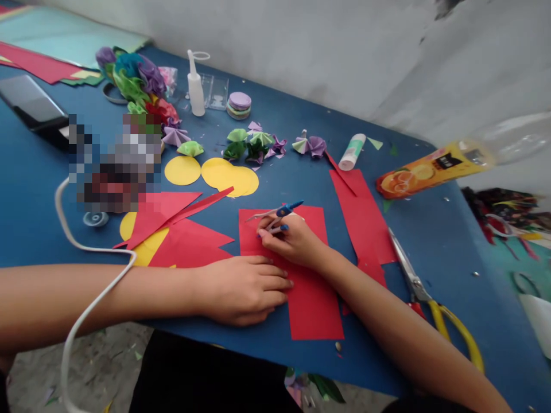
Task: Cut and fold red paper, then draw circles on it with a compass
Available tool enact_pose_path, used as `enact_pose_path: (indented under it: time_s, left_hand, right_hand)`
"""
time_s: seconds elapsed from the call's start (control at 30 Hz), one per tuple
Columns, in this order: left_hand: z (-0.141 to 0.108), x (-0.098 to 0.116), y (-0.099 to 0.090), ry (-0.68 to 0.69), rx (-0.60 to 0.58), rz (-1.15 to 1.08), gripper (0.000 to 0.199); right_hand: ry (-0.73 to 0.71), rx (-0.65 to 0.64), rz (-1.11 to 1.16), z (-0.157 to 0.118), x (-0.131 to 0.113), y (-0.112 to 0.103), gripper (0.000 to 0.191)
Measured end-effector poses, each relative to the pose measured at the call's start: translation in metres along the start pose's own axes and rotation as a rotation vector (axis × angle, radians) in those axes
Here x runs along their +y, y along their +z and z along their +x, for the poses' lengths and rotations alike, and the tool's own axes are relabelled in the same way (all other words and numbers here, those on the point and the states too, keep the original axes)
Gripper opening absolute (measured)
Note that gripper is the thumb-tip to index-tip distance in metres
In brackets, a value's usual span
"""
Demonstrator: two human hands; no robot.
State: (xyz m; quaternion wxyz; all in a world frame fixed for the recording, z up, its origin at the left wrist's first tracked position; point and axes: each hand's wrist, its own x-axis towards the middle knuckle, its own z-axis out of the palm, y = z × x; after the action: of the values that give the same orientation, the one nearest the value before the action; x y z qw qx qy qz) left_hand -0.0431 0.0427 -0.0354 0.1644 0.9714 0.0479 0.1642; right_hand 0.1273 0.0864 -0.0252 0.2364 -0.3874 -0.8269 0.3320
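Observation:
My right hand (293,238) is closed around a drawing compass (284,211) with blue parts and metal legs, over the upper part of a red paper sheet (316,310). Where the compass tips meet the paper is hard to make out. Flat on the left edge of that sheet rests my left hand (247,289), palm down with fingers stretched out. Cut red paper pieces (193,241) lie beyond my left forearm, partly over a yellow paper piece (148,246). Several yellow paper circles (183,170) are farther back.
Scissors (415,281) with yellow handles lie right of my right forearm, near more red paper (361,212). Behind are a glue stick (352,152), an orange drink bottle (434,169), a white squeeze bottle (196,92) and folded paper pieces (258,143). A white cable (92,310) crosses my left forearm.

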Motion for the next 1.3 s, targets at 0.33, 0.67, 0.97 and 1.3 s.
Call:
enact_pose_path:
  time_s: [0.33,0.67,0.97,1.3]
  left_hand:
    - [0.0001,-0.0010,0.0026,0.006,0.048,0.000,0.030]
    - [-0.0005,-0.0010,0.0041,0.008,0.072,0.015,0.030]
    - [-0.0015,-0.0004,0.0033,0.008,0.052,0.018,0.029]
    - [-0.0014,-0.0011,0.0029,0.009,0.045,0.012,0.030]
  right_hand:
    - [-0.042,0.021,-0.022,0.0002,-0.0004,0.0003,0.014]
    - [-0.073,0.016,-0.042,0.0006,-0.0002,0.0002,0.016]
    - [-0.051,-0.006,-0.064,-0.0009,0.0021,0.0003,0.017]
    - [-0.077,-0.007,-0.032,-0.0007,0.0037,0.0025,0.017]
